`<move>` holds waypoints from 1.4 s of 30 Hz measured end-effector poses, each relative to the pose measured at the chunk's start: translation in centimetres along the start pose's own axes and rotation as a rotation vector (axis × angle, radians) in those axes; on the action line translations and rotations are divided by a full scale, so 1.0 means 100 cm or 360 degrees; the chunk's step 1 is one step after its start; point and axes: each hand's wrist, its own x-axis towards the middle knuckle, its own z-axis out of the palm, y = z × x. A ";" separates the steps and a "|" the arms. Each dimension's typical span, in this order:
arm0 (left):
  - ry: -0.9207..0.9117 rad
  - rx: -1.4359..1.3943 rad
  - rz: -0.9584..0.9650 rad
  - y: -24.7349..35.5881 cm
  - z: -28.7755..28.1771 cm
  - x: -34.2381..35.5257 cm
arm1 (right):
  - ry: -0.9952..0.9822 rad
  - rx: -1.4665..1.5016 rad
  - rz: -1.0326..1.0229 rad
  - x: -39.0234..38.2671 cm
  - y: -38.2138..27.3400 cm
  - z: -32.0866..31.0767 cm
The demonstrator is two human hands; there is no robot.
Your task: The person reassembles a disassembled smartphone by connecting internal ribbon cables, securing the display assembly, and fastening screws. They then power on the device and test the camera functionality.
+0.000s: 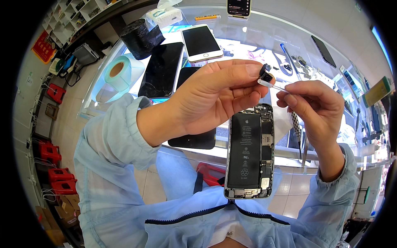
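My left hand (223, 91) pinches a small black part (266, 73), like a little camera module, between thumb and fingers, raised over the workspace. My right hand (310, 107) grips a thin swab-like stick (280, 88); its pale tip is against or just beside the black part. Below both hands an opened phone (244, 153) lies lengthwise with its dark battery and internal boards exposed. A dark phone (192, 141) lies partly hidden under my left hand. Patterned tweezers (296, 128) stand out to the right of the opened phone.
The glass counter (264, 25) holds a cracked black phone (161, 70), a white phone (200, 41), a label roll (122, 78), black wrapping roll (140, 37), tissue pack (163, 16), propped phone (238, 6), blue pen (289, 58) and small parts. Red stools (61, 182) stand at left.
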 end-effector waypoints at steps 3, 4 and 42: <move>0.0006 -0.0013 -0.0008 0.000 0.001 -0.001 | 0.0002 -0.0085 -0.0099 0.000 0.002 -0.002; 0.0009 -0.0016 -0.0013 0.000 0.001 -0.002 | 0.0010 -0.0110 -0.0135 0.000 0.004 -0.002; 0.0096 0.0126 -0.0002 -0.002 -0.002 0.000 | 0.0173 -0.0381 -0.0242 -0.003 0.000 0.000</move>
